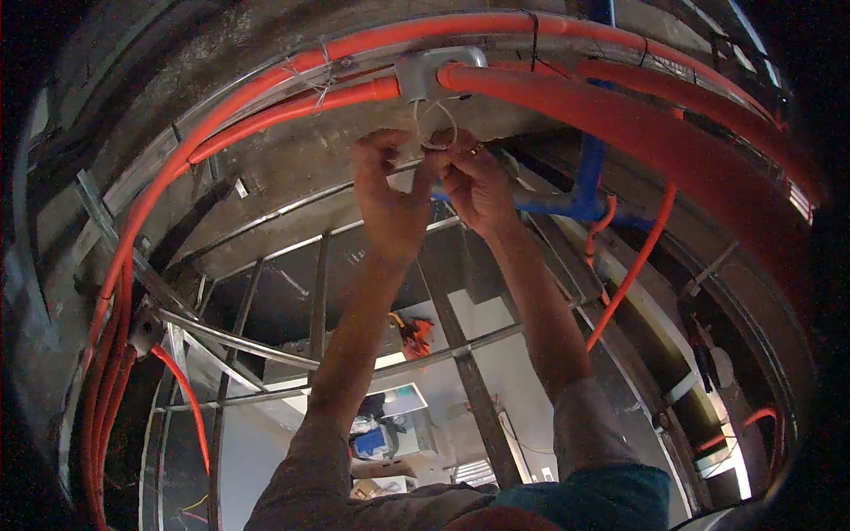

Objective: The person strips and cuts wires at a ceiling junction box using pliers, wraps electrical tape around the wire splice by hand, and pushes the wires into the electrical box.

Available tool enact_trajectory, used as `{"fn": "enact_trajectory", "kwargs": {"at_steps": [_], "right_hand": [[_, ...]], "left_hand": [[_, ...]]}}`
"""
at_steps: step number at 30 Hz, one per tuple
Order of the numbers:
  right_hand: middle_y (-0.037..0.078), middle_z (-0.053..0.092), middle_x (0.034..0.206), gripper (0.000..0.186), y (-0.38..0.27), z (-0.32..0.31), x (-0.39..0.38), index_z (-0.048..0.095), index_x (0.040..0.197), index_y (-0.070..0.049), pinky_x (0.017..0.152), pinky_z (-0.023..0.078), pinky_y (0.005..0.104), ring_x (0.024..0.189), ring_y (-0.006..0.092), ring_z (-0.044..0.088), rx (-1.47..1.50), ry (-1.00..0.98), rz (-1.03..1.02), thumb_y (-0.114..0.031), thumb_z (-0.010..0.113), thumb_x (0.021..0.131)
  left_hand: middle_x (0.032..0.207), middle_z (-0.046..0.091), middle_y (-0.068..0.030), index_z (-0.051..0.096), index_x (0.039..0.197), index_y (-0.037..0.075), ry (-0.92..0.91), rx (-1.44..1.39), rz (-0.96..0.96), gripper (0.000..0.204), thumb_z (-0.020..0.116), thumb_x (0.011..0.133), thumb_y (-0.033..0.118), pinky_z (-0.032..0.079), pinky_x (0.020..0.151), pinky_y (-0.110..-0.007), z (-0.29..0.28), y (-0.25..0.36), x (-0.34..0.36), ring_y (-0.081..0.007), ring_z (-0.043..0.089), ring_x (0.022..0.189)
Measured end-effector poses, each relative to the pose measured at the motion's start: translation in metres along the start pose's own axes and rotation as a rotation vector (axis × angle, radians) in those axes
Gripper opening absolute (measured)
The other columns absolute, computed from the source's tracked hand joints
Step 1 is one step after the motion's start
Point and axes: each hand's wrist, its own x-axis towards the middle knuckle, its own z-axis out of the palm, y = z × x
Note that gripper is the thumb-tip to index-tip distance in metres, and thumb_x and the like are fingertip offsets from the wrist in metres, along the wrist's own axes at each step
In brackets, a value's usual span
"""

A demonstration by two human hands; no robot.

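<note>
Overhead, a grey metal junction box (pixel 416 75) joins orange conduits (pixel 549 104), with a pale wire loop (pixel 420 119) hanging beneath it. My right hand (pixel 474 186) has its fingers closed on the bottom of the loop. My left hand (pixel 390 195) is just left of it, fingers curled and thumb reaching up to the loop's bottom beside the right hand's fingertips; what it holds, if anything, is too small to make out.
Metal framing (pixel 319 301) spans below my arms, with an orange-and-black object (pixel 416 336) on it or beneath it. Blue pipes (pixel 589 177) run at the right, bundled orange conduits (pixel 111 372) down the left. Far below are a blue item (pixel 370 442) and other clutter.
</note>
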Motion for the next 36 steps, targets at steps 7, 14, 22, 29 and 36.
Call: {"fn": "enact_trajectory", "kwargs": {"at_steps": [7, 14, 22, 29, 36], "right_hand": [[0.007, 0.066, 0.107, 0.023, -0.001, -0.009, -0.008, 0.062, 0.112, -0.005, 0.087, 0.053, 0.0305, 0.098, 0.0174, 0.064, -0.027, 0.117, 0.04, -0.006, 0.067, 0.09], [0.009, 0.069, 0.113, 0.022, -0.001, 0.019, -0.007, 0.065, 0.113, -0.003, 0.102, 0.047, 0.0356, 0.105, 0.02, 0.065, 0.004, 0.032, 0.007, -0.013, 0.066, 0.094], [0.01, 0.069, 0.113, 0.025, 0.004, 0.016, -0.006, 0.064, 0.114, -0.001, 0.098, 0.05, 0.0313, 0.105, 0.0196, 0.065, 0.07, -0.018, -0.036, -0.012, 0.068, 0.092], [0.009, 0.067, 0.113, 0.022, 0.0, 0.01, -0.006, 0.063, 0.112, -0.002, 0.095, 0.048, 0.0298, 0.106, 0.0181, 0.062, 0.06, -0.018, 0.013, -0.011, 0.066, 0.093], [0.011, 0.067, 0.109, 0.021, 0.002, 0.018, -0.005, 0.062, 0.109, -0.001, 0.092, 0.05, 0.0353, 0.101, 0.0212, 0.064, -0.007, 0.018, -0.033, -0.016, 0.063, 0.095]], "left_hand": [[0.113, 0.062, -0.0033, 0.067, 0.108, 0.014, 0.055, 0.917, 0.856, 0.038, 0.078, 0.072, 0.008, 0.048, 0.083, -0.04, -0.003, 0.022, 0.002, -0.0286, 0.057, 0.102], [0.105, 0.067, -0.0041, 0.066, 0.109, 0.01, -0.03, 0.167, 0.207, 0.032, 0.077, 0.08, 0.004, 0.053, 0.077, -0.031, -0.038, 0.025, 0.032, -0.0199, 0.064, 0.094], [0.106, 0.066, -0.0089, 0.064, 0.111, 0.004, -0.041, 0.36, 0.413, 0.038, 0.08, 0.076, 0.002, 0.053, 0.075, -0.03, -0.023, 0.027, 0.023, -0.0199, 0.065, 0.093], [0.113, 0.064, -0.0128, 0.064, 0.117, 0.007, 0.161, 0.517, 0.502, 0.044, 0.079, 0.076, 0.003, 0.056, 0.08, -0.036, 0.004, 0.008, 0.002, -0.0272, 0.066, 0.095], [0.115, 0.064, -0.014, 0.064, 0.118, 0.006, 0.198, 0.521, 0.546, 0.041, 0.074, 0.079, 0.001, 0.057, 0.082, -0.038, 0.008, 0.003, 0.004, -0.0305, 0.066, 0.1]]}}
